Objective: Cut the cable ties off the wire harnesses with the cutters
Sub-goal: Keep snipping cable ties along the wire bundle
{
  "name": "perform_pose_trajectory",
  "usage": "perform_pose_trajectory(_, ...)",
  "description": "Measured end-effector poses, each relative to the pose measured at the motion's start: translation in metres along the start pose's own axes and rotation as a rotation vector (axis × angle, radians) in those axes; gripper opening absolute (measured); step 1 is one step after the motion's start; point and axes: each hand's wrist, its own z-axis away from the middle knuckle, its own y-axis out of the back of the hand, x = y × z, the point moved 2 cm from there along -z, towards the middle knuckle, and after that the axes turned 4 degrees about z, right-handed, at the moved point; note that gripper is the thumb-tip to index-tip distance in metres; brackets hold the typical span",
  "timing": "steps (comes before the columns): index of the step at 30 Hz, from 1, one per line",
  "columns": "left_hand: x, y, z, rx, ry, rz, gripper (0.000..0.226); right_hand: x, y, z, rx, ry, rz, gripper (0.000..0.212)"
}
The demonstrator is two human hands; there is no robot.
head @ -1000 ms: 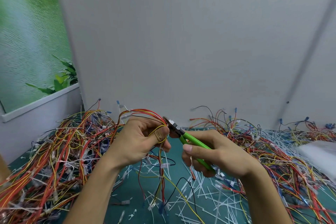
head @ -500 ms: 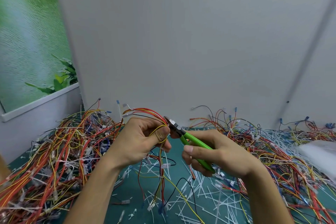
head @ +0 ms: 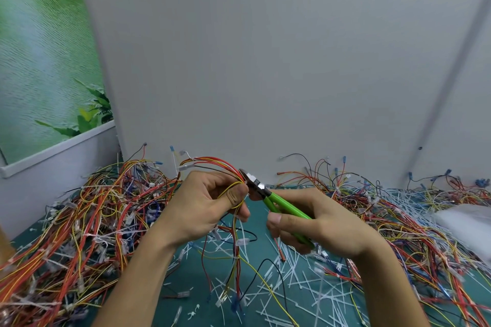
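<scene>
1. Offcuts nearest: loose white plastic cable-tie strips point(head: 305, 289) lie criss-crossed on the teal tabletop point(head: 186, 276), between the forearms and out to the right.
2. Left hand point(head: 207, 202) is raised above the tabletop, fingers curled round a red, yellow and orange wire harness point(head: 215, 161). The thumb pins a yellow loop against the forefinger. One end of the harness arches up and left; the other hangs down to the tabletop.
3. Right hand point(head: 321, 223) is wrapped round both handles of the green-handled metal cutters point(head: 285, 204), handles drawn near together. The steel nose touches the harness just beside the left thumb. The tie itself is hidden there, so I cannot tell whether the blades have it.
4. Judgement: the step in hand is the snip on a tie of the held harness.
   - The next move calls for the blade tip on the tie only, clear of the wire insulation and the thumb, then a firm squeeze.
   - After that, the left hand likely needs to feed the harness along to find any further tie.
5. Beyond the hands: tangled heap of multicoloured harnesses at left point(head: 79, 220), and another heap at right point(head: 393, 223) with more white strips among it. Soft white bundle point(head: 467, 223) at the right edge.
6. Farthest: plain pale grey wall panel point(head: 265, 61), and a green plant print point(head: 39, 61) at left.
</scene>
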Motion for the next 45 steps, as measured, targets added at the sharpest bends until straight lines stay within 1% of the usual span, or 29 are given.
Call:
perform_pose_trajectory(2, -0.0002, -0.0001, 0.0002, 0.001, -0.002, 0.006, 0.027, 0.0011, 0.0007, -0.0001, 0.005, 0.007, 0.02, 0.025)
perform_pose_trajectory(5, 0.0003, 0.0008, 0.0007, -0.001, -0.001, 0.024, 0.023, 0.0029, 0.0018, -0.0007, 0.024, -0.008, 0.052, 0.019)
perform_pose_trajectory(8, 0.0022, 0.001, 0.0011, -0.009, -0.007, 0.046, 0.015, 0.0053, 0.0038, -0.0007, 0.054, -0.021, 0.154, 0.03)
perform_pose_trajectory(10, 0.0034, 0.001, 0.0016, -0.013, -0.016, 0.048, 0.014, 0.0066, 0.0046, -0.0009, 0.055, -0.014, 0.17, 0.031)
perform_pose_trajectory(13, 0.0022, 0.0016, 0.0012, -0.02, -0.017, 0.038, 0.014, 0.0069, 0.0043, -0.0008, 0.041, -0.011, 0.127, 0.025)
perform_pose_trajectory(18, -0.0002, 0.0006, 0.0, -0.039, -0.012, -0.005, 0.019, 0.0071, 0.003, 0.0002, -0.019, -0.024, -0.041, 0.011)
perform_pose_trajectory(21, 0.0002, 0.0004, 0.0001, -0.043, -0.019, -0.016, 0.018, 0.0072, 0.0035, 0.0006, -0.021, -0.023, -0.015, 0.008)
perform_pose_trajectory(28, 0.0003, 0.0018, 0.0007, -0.038, -0.037, 0.016, 0.01, 0.0065, 0.005, 0.0001, 0.034, -0.032, 0.067, 0.019)
perform_pose_trajectory(34, -0.0008, 0.0031, 0.0002, -0.041, -0.024, -0.01, 0.015, 0.0062, 0.0017, -0.0012, -0.014, -0.016, -0.021, 0.013)
perform_pose_trajectory(39, -0.0007, 0.0033, 0.0003, -0.043, -0.036, -0.013, 0.014, 0.009, 0.0036, -0.001, -0.008, -0.011, 0.027, 0.014)
perform_pose_trajectory(42, -0.0001, 0.0037, 0.0005, -0.044, -0.04, 0.005, 0.01, 0.0097, 0.0041, -0.0008, 0.011, -0.038, 0.048, 0.023)
perform_pose_trajectory(45, 0.0012, 0.0045, 0.001, -0.048, -0.041, 0.024, 0.013, 0.0091, 0.0034, -0.0016, -0.001, -0.049, 0.019, 0.025)
